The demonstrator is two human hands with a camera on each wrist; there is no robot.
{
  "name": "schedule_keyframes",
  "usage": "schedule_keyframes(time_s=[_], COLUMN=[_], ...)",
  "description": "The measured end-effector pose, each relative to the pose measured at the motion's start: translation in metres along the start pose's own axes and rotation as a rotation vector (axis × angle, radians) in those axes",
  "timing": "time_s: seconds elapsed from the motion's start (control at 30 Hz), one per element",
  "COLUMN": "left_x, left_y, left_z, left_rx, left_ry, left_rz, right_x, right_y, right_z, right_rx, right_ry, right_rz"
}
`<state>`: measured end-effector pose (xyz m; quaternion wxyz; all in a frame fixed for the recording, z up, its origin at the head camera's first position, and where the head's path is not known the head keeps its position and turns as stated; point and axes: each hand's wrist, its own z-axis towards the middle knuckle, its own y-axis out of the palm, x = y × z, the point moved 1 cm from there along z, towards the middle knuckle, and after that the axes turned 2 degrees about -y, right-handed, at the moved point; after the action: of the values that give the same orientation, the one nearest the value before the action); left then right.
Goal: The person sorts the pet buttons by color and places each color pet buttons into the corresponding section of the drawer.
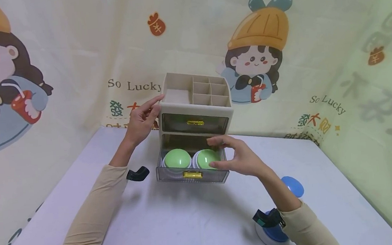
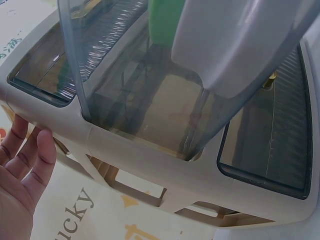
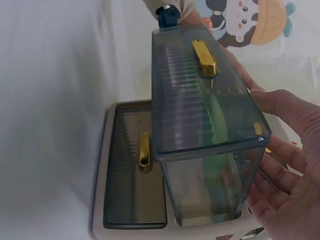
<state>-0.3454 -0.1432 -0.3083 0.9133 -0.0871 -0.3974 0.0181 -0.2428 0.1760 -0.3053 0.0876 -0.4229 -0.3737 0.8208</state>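
A cream desk organizer [image 1: 194,106] stands with its smoked clear middle drawer [image 1: 172,175] pulled out by its gold handle side. Inside sit two round white-based buttons with shiny green domes, a left one [image 1: 177,158] and a right one [image 1: 204,158]. My right hand [image 1: 242,155] curves round the right green button, thumb on its front side and fingers behind it. In the right wrist view the right hand [image 3: 295,160] is beside the drawer's opening. With extended fingers my left hand [image 1: 141,121] touches the organizer's upper left side; its fingertips [image 2: 46,140] meet the frame edge.
Divided compartments [image 1: 210,90] top the organizer, above a closed upper drawer [image 1: 178,123]. A closed lower drawer [image 3: 130,185] shows beneath the pulled one. A blue domed thing [image 1: 293,186] and a white-based blue button [image 1: 275,235] lie near my right forearm. A printed cloth [image 1: 188,29] hangs behind.
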Motion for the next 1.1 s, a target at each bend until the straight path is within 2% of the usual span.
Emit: schedule_keyframes(time_s=[0.2,0.43,0.77,1.1], left_x=[0.0,0.0,0.0,0.002], left_y=[0.0,0.001,0.0,0.0], left_z=[0.0,0.0,-0.001,-0.001], left_rx=[0.0,-0.001,0.003,0.001], left_ry=[-0.003,0.006,0.002,0.005], left_rz=[-0.001,-0.004,-0.004,0.003], right_x=[-0.001,-0.012,-0.027,-0.038], right_y=[0.005,0.011,0.022,0.032], right_z=[-0.004,-0.011,-0.023,-0.032], right_rx=[0.06,0.142,0.108,0.089], right_ry=[-0.018,-0.06,-0.105,-0.108], right_rz=[0.069,0.166,0.209,0.258])
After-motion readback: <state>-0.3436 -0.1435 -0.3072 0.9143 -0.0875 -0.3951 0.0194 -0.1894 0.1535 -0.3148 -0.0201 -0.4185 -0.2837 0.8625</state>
